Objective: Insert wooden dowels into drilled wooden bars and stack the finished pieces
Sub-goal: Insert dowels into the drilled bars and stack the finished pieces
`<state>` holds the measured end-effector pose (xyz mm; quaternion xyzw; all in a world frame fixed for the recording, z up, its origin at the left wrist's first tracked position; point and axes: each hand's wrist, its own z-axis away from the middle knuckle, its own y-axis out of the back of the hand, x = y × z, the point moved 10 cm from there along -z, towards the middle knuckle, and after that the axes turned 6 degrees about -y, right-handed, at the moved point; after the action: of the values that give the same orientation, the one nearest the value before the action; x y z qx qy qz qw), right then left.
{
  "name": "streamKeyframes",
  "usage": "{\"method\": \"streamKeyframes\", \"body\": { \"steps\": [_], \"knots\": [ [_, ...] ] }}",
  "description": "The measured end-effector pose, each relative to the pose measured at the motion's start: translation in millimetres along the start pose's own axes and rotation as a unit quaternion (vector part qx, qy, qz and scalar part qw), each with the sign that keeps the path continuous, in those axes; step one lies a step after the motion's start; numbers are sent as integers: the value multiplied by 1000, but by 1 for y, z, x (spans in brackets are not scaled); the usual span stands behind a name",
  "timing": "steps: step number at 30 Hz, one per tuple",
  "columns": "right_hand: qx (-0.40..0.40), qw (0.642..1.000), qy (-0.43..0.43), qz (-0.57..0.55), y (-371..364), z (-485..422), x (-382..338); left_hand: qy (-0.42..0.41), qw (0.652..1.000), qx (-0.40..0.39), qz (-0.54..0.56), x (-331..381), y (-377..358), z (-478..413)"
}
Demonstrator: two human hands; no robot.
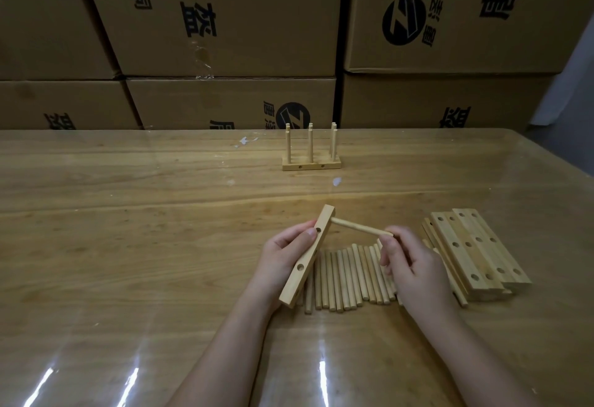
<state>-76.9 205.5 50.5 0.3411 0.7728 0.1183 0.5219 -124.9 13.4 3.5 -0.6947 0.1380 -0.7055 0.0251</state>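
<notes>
Head view: the left hand (286,255) grips a drilled wooden bar (308,254) just below the middle of the frame. The thumb lies on the drilled face beside the middle hole and the fingers wrap behind. The bar is lifted off the table (128,213) and tilted, its far end toward 1 o'clock and its near end toward 7 o'clock. Two open holes show on its face.

At 3 o'clock of that hand, the right hand (408,265) pinches a wooden dowel (360,227) by its right end between thumb and curled fingers. The dowel lies almost level, and its left end meets the bar's face near the far end. How deep it sits there cannot be told.

Between and under the two hands, at 6 o'clock of the held dowel, a row of loose dowels (350,278) lies side by side on the table. At 3 o'clock of the right hand is a pile of drilled bars (479,252), laid flat and overlapping, holes up.

At 12 o'clock, well apart from the hands, the finished pieces (311,165) stand close together on the table, their dowels upright in three pairs. The table has a glossy wood-grain top with a few white flecks. Behind it, stacked cardboard boxes (225,20) with black print fill the top of the frame.
</notes>
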Motion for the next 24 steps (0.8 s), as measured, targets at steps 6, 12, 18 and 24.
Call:
{"method": "streamKeyframes", "body": {
  "steps": [6,12,18,24],
  "knots": [
    [-11,1000,-9,-17,-3,0,3,6,1000,0,5,-1,0,1],
    [-20,999,-6,-32,-5,1,0,7,1000,1,-1,0,1,1],
    [-21,999,-5,-33,-3,1,-2,8,1000,-4,7,0,0,1],
    [-33,998,-26,-42,-5,0,6,-10,1000,-1,-14,4,0,2]
  ]
}}
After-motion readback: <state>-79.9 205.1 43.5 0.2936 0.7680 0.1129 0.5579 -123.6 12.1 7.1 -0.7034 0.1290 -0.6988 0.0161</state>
